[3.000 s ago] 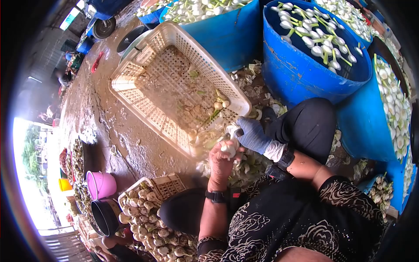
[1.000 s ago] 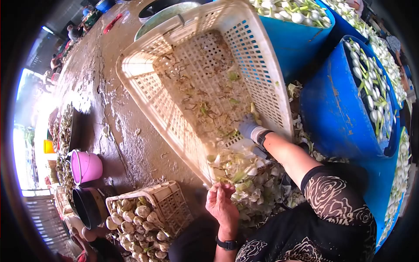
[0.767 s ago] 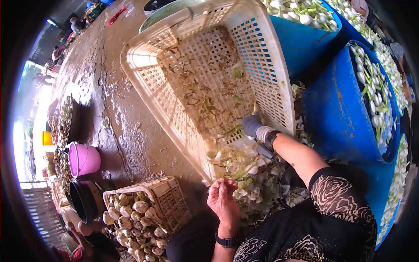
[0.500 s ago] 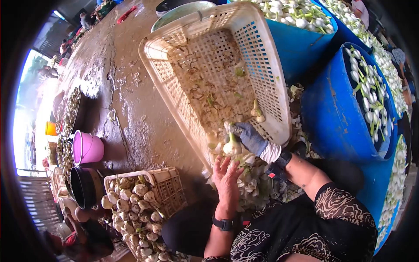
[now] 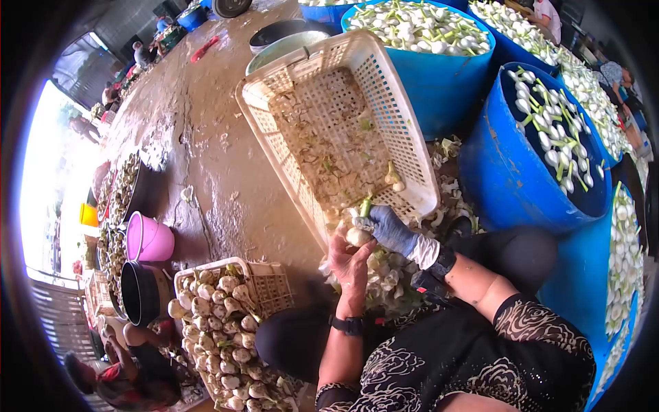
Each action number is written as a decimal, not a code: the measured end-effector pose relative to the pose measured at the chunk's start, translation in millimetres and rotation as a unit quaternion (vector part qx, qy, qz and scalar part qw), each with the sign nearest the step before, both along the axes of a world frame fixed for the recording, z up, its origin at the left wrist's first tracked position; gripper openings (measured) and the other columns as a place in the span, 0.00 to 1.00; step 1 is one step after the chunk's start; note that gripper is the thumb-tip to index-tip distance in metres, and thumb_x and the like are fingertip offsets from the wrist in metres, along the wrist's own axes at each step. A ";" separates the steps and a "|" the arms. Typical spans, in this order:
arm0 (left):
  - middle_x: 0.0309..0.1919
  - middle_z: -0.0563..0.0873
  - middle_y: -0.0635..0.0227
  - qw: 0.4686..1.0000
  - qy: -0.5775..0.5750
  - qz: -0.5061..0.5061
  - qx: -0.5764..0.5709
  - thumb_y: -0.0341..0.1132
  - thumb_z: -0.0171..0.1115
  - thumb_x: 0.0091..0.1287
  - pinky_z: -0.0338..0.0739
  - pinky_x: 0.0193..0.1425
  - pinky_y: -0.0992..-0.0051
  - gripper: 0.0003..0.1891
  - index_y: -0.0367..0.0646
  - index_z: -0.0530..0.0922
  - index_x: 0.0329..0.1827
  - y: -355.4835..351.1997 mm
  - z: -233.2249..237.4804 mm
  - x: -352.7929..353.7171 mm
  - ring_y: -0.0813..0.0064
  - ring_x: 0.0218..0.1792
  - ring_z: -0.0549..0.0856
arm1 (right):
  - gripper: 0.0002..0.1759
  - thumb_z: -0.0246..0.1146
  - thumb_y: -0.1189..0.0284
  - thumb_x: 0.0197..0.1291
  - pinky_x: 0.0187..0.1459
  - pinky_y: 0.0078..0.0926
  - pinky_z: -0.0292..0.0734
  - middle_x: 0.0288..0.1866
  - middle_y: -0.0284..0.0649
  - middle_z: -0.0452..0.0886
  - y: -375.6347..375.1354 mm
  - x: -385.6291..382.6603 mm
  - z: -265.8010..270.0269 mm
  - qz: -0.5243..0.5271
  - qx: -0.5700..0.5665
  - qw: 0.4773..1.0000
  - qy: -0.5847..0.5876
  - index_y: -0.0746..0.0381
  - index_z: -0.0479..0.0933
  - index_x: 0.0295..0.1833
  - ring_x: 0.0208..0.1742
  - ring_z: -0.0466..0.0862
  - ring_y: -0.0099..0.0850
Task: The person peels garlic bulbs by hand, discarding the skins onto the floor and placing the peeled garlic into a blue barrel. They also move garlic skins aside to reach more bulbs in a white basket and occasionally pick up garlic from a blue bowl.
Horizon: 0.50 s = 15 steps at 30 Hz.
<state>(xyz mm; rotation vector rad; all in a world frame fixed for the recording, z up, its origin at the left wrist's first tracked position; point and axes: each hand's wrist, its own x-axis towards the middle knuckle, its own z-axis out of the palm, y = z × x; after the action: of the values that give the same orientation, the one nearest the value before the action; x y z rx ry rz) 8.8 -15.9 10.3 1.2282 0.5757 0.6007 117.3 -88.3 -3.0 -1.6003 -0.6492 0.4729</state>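
Observation:
A garlic bulb (image 5: 358,237) with a short green stem is between my two hands, over the near end of a tilted cream plastic basket (image 5: 410,120). Bare fingers and thumb of my left hand (image 5: 349,257) close round the bulb from below. In a grey glove, my right hand (image 5: 392,229) grips it at the stem side. Whether a small tool is inside the gloved fist cannot be made out. Loose peelings (image 5: 384,281) lie beneath my hands. Inside the basket are brown scraps and another garlic bulb (image 5: 393,180).
At left, a crate (image 5: 271,285) brims with unpeeled garlic (image 5: 230,343). Blue tubs (image 5: 508,178) of white peeled bulbs stand at right. A pink bucket (image 5: 149,237) and a black bucket (image 5: 144,294) are further left. Another person (image 5: 130,374) sits at lower left.
My left hand has risen from just below the bulb and closed round it. The gloved hand has come slightly lower with the bulb. The whole view has shifted a little.

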 end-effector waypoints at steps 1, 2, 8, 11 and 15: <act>0.38 0.83 0.65 0.999 -0.039 -0.003 -0.027 0.19 0.72 0.47 0.80 0.41 0.77 0.28 0.35 0.72 0.53 -0.3 -0.1 -1.1 0.78 0.36 0.83 | 0.11 0.64 0.69 0.61 0.34 0.27 0.73 0.26 0.36 0.80 -2.5 -0.9 -0.8 -0.001 0.000 1.000 -0.002 0.69 0.78 0.38 0.30 0.74 0.20; 0.38 0.83 0.65 0.999 -0.042 -0.004 -0.027 0.19 0.72 0.47 0.80 0.41 0.77 0.28 0.35 0.72 0.53 0.5 -0.5 -2.6 0.78 0.36 0.83 | 0.11 0.64 0.70 0.60 0.34 0.27 0.73 0.27 0.37 0.80 -4.1 -0.9 -3.2 0.002 0.018 1.000 -0.022 0.69 0.78 0.38 0.29 0.74 0.20; 0.37 0.83 0.62 0.992 -0.054 -0.029 -0.111 0.22 0.68 0.53 0.81 0.38 0.76 0.22 0.35 0.72 0.52 5.0 10.1 -9.4 0.73 0.35 0.83 | 0.08 0.62 0.76 0.58 0.36 0.26 0.74 0.30 0.41 0.83 -21.8 1.5 11.2 0.054 0.045 0.996 -0.047 0.68 0.78 0.41 0.32 0.79 0.23; 0.36 0.83 0.61 0.962 -0.098 -0.057 -0.249 0.32 0.63 0.61 0.79 0.32 0.74 0.18 0.37 0.72 0.52 10.6 11.3 -11.8 0.69 0.32 0.83 | 0.08 0.63 0.77 0.55 0.36 0.26 0.74 0.31 0.41 0.83 -32.1 -4.5 28.3 0.010 -0.026 0.982 -0.187 0.68 0.78 0.41 0.32 0.79 0.22; 0.36 0.83 0.61 0.915 -0.084 -0.197 -0.341 0.52 0.54 0.67 0.75 0.26 0.71 0.23 0.41 0.72 0.54 12.3 -3.6 -11.8 0.65 0.29 0.82 | 0.11 0.67 0.76 0.53 0.42 0.25 0.76 0.34 0.39 0.84 -37.3 1.3 25.0 0.053 -0.008 0.995 -0.085 0.66 0.78 0.42 0.37 0.80 0.22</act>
<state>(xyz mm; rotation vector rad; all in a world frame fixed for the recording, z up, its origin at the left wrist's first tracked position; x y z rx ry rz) -3.0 -3.6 6.7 0.5903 0.3292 0.1282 118.6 -125.7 22.0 -1.6388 -0.8629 0.4234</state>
